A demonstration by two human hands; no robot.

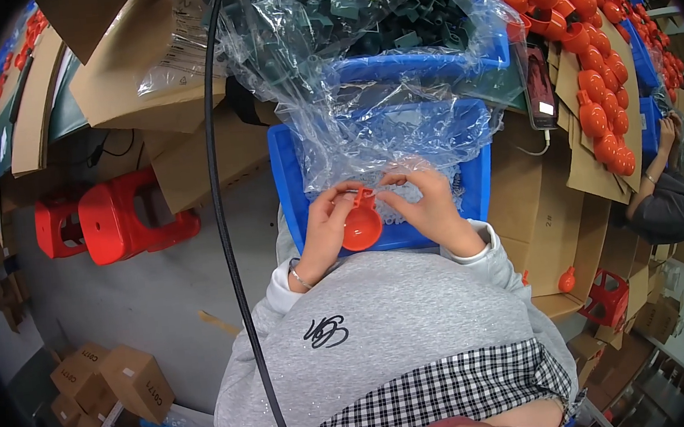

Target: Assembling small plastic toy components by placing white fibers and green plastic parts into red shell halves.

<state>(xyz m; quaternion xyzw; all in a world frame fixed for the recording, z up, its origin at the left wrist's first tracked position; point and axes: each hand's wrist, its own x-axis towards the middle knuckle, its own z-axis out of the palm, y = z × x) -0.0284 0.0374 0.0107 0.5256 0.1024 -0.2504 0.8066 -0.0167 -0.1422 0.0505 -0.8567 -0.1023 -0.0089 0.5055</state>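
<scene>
My left hand [328,225] grips a red, round, cup-like plastic part [362,230] by its narrow neck, fingers closed on it. Close beside the neck is my right hand [426,204], its thumb and forefinger pinched near a small pale piece too tiny to make out. Both hands are over a blue bin [480,192] on my lap side of the bench. Many small clear plastic pieces [449,195] lie in this bin, partly covered by a clear plastic bag [376,140].
Dark green parts [397,19] fill a bagged blue bin behind. Red round parts [593,82] pile up on cardboard at right, by a phone [539,87]. An open carton [548,218] stands at right, red stools [124,218] at left. A black cable [218,184] hangs across. Another person [666,203] works far right.
</scene>
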